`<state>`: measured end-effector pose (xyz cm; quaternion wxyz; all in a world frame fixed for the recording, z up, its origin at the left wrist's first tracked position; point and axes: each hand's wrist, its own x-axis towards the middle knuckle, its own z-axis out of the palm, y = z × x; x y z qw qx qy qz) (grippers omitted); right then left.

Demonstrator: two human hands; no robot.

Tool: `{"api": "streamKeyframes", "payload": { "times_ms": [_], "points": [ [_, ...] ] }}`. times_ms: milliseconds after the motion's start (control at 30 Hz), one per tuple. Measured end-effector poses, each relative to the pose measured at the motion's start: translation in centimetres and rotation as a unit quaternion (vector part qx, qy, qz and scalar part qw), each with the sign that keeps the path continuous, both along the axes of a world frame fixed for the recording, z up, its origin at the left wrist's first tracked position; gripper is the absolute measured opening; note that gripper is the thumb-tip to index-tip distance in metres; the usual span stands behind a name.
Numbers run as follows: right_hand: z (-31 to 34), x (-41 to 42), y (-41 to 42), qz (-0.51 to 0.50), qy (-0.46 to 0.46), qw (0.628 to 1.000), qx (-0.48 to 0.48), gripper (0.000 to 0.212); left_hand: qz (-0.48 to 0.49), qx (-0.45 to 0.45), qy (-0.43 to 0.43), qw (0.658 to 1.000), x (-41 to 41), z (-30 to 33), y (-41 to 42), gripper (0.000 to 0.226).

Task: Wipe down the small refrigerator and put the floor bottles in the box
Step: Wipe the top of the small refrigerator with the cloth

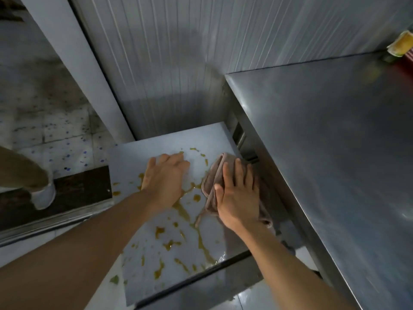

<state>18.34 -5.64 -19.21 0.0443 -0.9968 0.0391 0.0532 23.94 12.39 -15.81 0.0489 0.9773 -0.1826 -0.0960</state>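
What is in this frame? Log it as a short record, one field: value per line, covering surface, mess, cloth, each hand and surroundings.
surface: pale flat top of the small refrigerator
mess: yellow-brown sticky spills scattered across most of the top
cloth: crumpled pinkish-grey rag lying near the top's right edge
right hand: flat on the rag, pressing it
left hand: fingers spread, resting on the top
right side: stainless steel counter, standing higher
behind: ribbed metal wall panel

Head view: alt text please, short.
Right hand presses a cloth flat on the small fridge top, which is splattered with yellow-brown stains. Left hand rests flat beside it; a steel counter stands to the right.
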Motion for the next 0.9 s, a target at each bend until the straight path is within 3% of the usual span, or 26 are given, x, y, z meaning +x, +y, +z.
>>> {"api": "streamKeyframes", "payload": {
  "times_ms": [267, 467, 633, 767, 900],
  "points": [
    [-1.2, 11.2, 0.1, 0.036, 0.018, 0.998, 0.043, 0.056, -0.008, -0.076, -0.05, 0.996, 0.9, -1.6, 1.2, 0.057],
    [-0.8, 5.7, 0.2, 0.039, -0.017, 0.999, 0.005, 0.057, 0.021, -0.118, -0.04, 0.992, 1.7, -1.2, 2.3, 0.053],
    [-0.4, 3.7, 0.2, 0.02, -0.008, 1.0, -0.004, 0.058, 0.122, -0.055, -0.035, 0.99, 3.8, -1.2, 4.9, 0.059],
    [-1.0, 10.0, 0.2, 0.038, -0.01, 0.999, 0.03, 0.057, 0.094, -0.028, -0.042, 0.994, 4.2, -2.0, 5.9, 0.053],
    [-1.7, 15.5, 0.0, 0.078, -0.001, 0.996, 0.03, 0.053, 0.067, -0.055, -0.055, 0.995, 4.4, -2.7, 6.9, 0.048]
  ]
}}
